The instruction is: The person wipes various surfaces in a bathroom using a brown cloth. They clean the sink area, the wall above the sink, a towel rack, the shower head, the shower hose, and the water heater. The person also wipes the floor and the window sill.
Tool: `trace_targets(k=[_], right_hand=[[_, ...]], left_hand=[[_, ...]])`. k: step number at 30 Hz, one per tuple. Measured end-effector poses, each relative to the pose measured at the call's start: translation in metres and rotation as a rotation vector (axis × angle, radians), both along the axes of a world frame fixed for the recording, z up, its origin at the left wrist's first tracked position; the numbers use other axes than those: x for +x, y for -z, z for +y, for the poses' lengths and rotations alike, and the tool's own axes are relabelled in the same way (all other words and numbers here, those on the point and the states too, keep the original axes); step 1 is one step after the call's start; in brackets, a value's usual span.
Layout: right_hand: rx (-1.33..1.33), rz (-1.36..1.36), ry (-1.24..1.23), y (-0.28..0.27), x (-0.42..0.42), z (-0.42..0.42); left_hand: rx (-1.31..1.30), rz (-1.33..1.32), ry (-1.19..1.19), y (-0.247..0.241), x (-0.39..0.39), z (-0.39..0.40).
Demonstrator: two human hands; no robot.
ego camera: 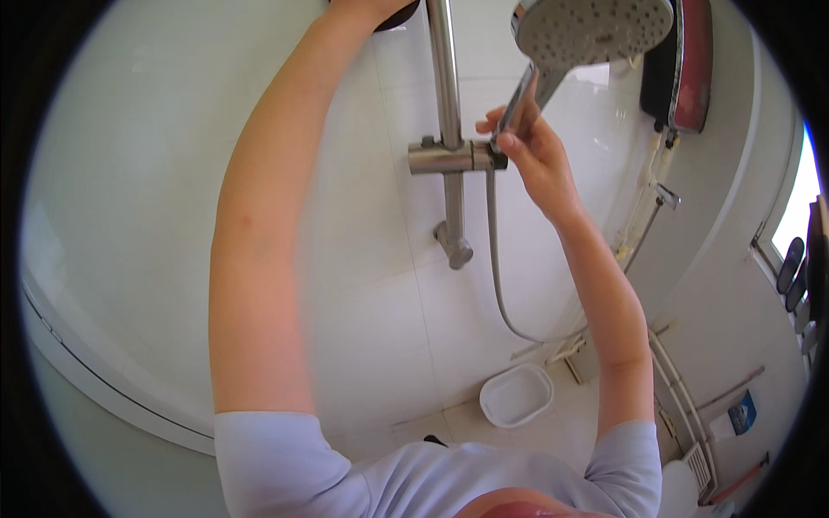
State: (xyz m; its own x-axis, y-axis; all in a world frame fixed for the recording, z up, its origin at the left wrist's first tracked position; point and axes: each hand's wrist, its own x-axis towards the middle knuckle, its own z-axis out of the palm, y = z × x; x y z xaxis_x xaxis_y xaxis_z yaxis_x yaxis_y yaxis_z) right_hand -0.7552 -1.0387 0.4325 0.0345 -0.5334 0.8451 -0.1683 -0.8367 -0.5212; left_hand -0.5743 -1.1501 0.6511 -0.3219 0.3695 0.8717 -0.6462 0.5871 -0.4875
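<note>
My right hand (534, 152) holds the chrome handle (516, 107) of a hand shower, thumb on the near side and one finger stretched along it. The round shower head (592, 32), dotted with nozzles, faces me at the top. The handle's lower end is at the metal slider bracket (447, 157) on the vertical shower rail (444, 71); whether it is fully seated there is hidden. A grey hose (495, 259) hangs from the bracket. My left hand (372, 6) is mostly cut off by the top edge, beside a dark rounded object (399, 16); its fingers do not show.
A red and black wall-mounted unit (693, 71) with pipes below hangs at right. Under it is a tap fitting (666, 195). A white plastic basin (516, 396) stands on the tiled floor. Slippers (790, 265) stand near the window. The rail's lower mount (458, 252) juts from the wall.
</note>
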Motion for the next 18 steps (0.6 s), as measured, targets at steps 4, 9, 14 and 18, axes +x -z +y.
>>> trace_targets(k=[4,9,14,18], right_hand=[[-0.038,-0.053,0.003,0.004,-0.003,-0.007],[-0.088,-0.187,0.152,-0.008,0.013,-0.009],[-0.240,-0.467,0.291,-0.031,-0.020,-0.016],[-0.289,-0.444,0.288,-0.011,-0.035,0.007]], left_hand=[[0.019,-0.204,0.063,0.067,0.017,0.007],[0.170,-0.308,-0.013,0.143,0.056,0.012],[0.356,0.064,0.460,0.173,0.054,0.031],[0.333,-0.253,0.357,0.217,0.024,0.053]])
